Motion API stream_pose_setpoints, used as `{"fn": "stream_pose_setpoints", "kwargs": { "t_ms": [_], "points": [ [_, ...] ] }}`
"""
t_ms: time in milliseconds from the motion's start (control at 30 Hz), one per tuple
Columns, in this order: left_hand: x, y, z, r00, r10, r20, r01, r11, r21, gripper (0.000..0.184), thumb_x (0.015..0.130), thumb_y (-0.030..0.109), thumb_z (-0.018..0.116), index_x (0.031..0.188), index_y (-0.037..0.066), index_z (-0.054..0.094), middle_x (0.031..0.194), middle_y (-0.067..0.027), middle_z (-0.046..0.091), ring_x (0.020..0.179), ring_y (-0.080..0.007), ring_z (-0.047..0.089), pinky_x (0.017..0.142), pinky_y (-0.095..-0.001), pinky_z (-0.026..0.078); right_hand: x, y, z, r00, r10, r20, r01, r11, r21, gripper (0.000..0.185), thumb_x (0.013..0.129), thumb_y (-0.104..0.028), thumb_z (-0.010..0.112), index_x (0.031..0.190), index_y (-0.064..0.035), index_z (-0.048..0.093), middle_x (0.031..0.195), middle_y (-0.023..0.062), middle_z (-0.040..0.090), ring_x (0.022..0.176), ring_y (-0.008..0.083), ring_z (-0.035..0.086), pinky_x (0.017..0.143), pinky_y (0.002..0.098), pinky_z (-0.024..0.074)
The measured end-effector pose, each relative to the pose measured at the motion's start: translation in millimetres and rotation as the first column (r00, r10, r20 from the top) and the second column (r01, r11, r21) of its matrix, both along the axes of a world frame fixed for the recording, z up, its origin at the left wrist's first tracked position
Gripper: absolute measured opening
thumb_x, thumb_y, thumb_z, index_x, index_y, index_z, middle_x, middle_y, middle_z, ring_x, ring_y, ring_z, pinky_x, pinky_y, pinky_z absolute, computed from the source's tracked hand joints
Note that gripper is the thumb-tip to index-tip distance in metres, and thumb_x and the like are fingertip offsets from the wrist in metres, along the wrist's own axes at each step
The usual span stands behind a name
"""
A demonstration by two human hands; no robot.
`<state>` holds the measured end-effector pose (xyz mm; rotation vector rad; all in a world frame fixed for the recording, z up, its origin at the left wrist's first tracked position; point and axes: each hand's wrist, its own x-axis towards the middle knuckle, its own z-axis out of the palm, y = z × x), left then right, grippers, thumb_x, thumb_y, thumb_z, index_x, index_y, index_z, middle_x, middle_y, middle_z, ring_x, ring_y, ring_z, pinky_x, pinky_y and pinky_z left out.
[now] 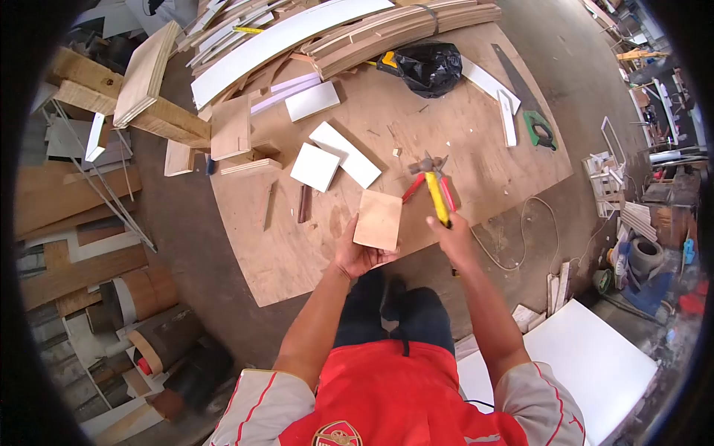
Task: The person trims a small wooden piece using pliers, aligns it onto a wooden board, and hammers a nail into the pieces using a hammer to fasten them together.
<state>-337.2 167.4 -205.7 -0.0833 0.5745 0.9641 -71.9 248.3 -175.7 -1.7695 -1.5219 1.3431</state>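
Right now, your left grip (357, 254) is closed on a flat wooden block (378, 221), cradling it from the left and below, by the near edge of the surface (271, 260). Your right grip (455, 239) is wrapped around the yellow handle of a hammer (438, 199), just to the block's right; whether the hammer's head touches the surface, you cannot tell. Red-handled pliers (448, 190) lie partly behind that hammer. Beyond the block you have a square white piece (315, 167) beside a longer white piece (349, 157). Farther right, a green-handled saw (513, 76) lies near a black bag (425, 68).
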Motion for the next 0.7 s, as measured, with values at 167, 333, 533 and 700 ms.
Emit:
{"fn": "stream_pose_setpoints", "kwargs": {
  "t_ms": [167, 333, 533, 700],
  "points": [
    [-7.3, 2.1, -4.2, 0.973, -0.23, 0.023, 0.229, 0.973, 0.03, 0.097, 0.102, 0.084, 0.021, 0.157, 0.01, 0.05, 0.132, -0.022, 0.072, 0.112, -0.0427, 0.074, 0.095, -0.0596, 0.061, -55.9, 21.0, 7.8, 0.973, -0.031, -0.227, -0.045, 0.945, -0.324, 0.04, 0.093, -0.04, 0.085, 0.086, -0.0053, 0.067, 0.065, -0.0045, 0.054, 0.052, 0.0069, 0.05, 0.047, 0.029, 0.0368],
    [-25.2, 0.4, 18.2, 0.965, -0.203, -0.167, 0.176, 0.97, -0.165, 0.094, 0.104, 0.082, 0.026, 0.158, 0.009, 0.048, 0.136, -0.0213, 0.069, 0.12, -0.0381, 0.07, 0.105, -0.0571, 0.054, -70.7, 25.5, -2.7, 0.939, -0.167, -0.302, 0.018, 0.898, -0.44, 0.033, 0.1, -0.034, 0.08, 0.086, -0.0108, 0.062, 0.061, -0.0079, 0.046, 0.047, 0.0046, 0.041, 0.043, 0.0263, 0.032],
    [14.1, -19.9, 9.8, 0.817, 0.156, -0.555, -0.188, 0.982, -0.001, 0.073, 0.113, 0.063, 0.036, 0.164, 0.011, 0.041, 0.159, -0.0125, 0.052, 0.143, -0.0282, 0.051, 0.12, -0.0466, 0.039, -78.8, 13.8, -6.6, 0.812, -0.471, -0.343, 0.191, 0.771, -0.607, 0.03, 0.102, -0.034, 0.077, 0.091, -0.0165, 0.055, 0.064, -0.0088, 0.041, 0.046, 0.0065, 0.038, 0.046, 0.0271, 0.0333],
    [39.6, -9.6, -10.4, 0.607, 0.397, -0.688, -0.41, 0.899, 0.157, 0.065, 0.115, 0.051, 0.043, 0.163, 0.008, 0.041, 0.161, -0.0124, 0.049, 0.145, -0.0258, 0.049, 0.121, -0.0414, 0.039, -75.3, 3.8, -9.9, 0.781, -0.53, -0.329, 0.125, 0.65, -0.75, 0.032, 0.1, -0.038, 0.078, 0.087, -0.0207, 0.054, 0.064, -0.0092, 0.04, 0.049, 0.0072, 0.037, 0.048, 0.0293, 0.0316]
  ]
}}
